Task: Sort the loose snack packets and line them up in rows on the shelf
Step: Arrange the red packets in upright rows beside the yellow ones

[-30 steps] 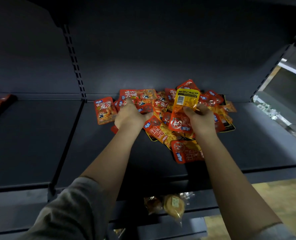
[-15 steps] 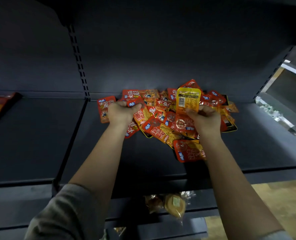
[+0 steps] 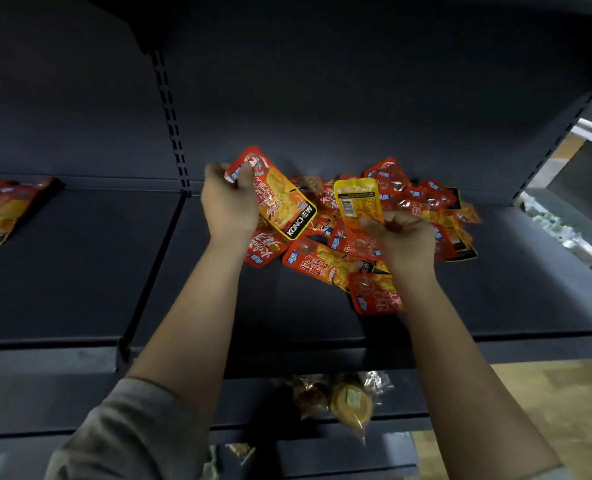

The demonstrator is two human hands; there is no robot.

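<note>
A dark metal shelf (image 3: pixel 287 317) is being viewed from above, with two bare forearms reaching in over its front edge. A red and orange packet (image 3: pixel 280 199) is being held up by the left hand (image 3: pixel 228 206), whose fingers and thumb are curled round its upper left end; the packet is slanting down and to the right from that grip, clear of the shelf, with a black strip of lettering at its lower end. A yellow packet (image 3: pixel 358 202) is being pinched at its lower edge by the right hand (image 3: pixel 403 237), so that it is standing upright just above the curled fingers, barcode side facing the camera. The pile of loose packets (image 3: pixel 416 202) is lying between and behind the two hands, mostly beneath and to the right of the right hand, spreading toward the back wall. One red packet (image 3: pixel 377 296) is lying flat just below the right wrist, nearest the front edge. Far to the left of the left hand, a larger bag (image 3: pixel 0 209) is lying on the neighbouring shelf. Below the hands, on a lower shelf, wrapped pastries (image 3: pixel 346 400) are lying in clear plastic.
</note>
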